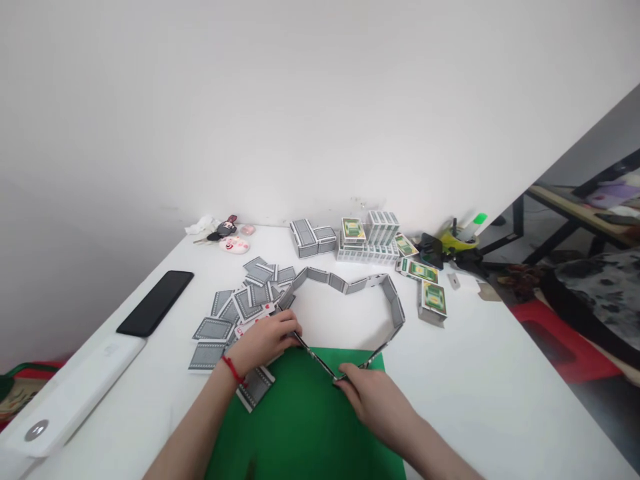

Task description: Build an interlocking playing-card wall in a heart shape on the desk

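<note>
Playing cards joined end to end form a heart-shaped chain (395, 310) standing on edge, its lower part over a green sheet (310, 433). My left hand (265, 341), with a red string around the wrist, is closed on the chain's lower left side. At the bottom point of the heart, my right hand (373, 397) pinches the chain between thumb and fingers. Loose playing cards (213, 329), mostly grey backs up, lie spread beside and partly under my left hand. My fingers hide parts of the held cards.
Card boxes (367, 252) are stacked near the wall, with green-and-yellow boxes (433, 298) to their right. Grey card stacks (305, 239) stand at the back. A black phone (156, 303), a long white device (75, 393), and keys (214, 236) lie left.
</note>
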`<state>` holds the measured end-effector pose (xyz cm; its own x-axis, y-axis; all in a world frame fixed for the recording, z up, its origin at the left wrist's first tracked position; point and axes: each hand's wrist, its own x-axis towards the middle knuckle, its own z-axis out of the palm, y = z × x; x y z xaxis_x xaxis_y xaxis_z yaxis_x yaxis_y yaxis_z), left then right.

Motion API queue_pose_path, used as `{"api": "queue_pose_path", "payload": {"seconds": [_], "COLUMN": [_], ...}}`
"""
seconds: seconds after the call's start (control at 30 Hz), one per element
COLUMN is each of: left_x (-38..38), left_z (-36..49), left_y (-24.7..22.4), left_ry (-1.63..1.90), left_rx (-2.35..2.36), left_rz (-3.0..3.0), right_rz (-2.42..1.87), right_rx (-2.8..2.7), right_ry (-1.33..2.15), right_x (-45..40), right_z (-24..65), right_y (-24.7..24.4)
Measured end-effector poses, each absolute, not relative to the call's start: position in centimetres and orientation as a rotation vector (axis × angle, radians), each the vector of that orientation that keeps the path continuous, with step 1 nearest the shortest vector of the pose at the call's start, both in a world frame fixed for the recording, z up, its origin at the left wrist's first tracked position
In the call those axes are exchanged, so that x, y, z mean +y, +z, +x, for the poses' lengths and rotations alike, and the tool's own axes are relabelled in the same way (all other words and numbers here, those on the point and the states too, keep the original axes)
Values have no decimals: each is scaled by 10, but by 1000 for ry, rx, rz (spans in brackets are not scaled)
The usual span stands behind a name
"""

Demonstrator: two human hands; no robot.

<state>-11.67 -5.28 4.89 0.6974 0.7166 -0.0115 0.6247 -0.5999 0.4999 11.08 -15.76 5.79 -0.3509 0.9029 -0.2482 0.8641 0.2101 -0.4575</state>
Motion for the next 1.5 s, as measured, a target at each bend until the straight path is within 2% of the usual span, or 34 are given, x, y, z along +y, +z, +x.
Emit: {"api": "queue_pose_path", "payload": {"seconds": [0.7,0.9,1.13,1.33,1.5], "left_x": [-52,-54,-52,-54,-56], "left_z": [-111,-118,-123,-116,-113], "left_y": [54,52,50,51,50], "left_ry": [273,325,323,404,428], "left_rx": [940,1032,1191,1173,1146], "left_rz": [2385,2432,2484,2429,2404], "right_rz": [-1646,-1709,-1981,-1823,-1807], "right_rx": [-2308,-2105,-1842,-1958,-1952], "right_ry": [883,1033,687,540,564], "right_x": [-156,-144,-107,-100,-105], "right_z": [106,148,222,216,206], "right_y": [39,54,54,38,42]}}
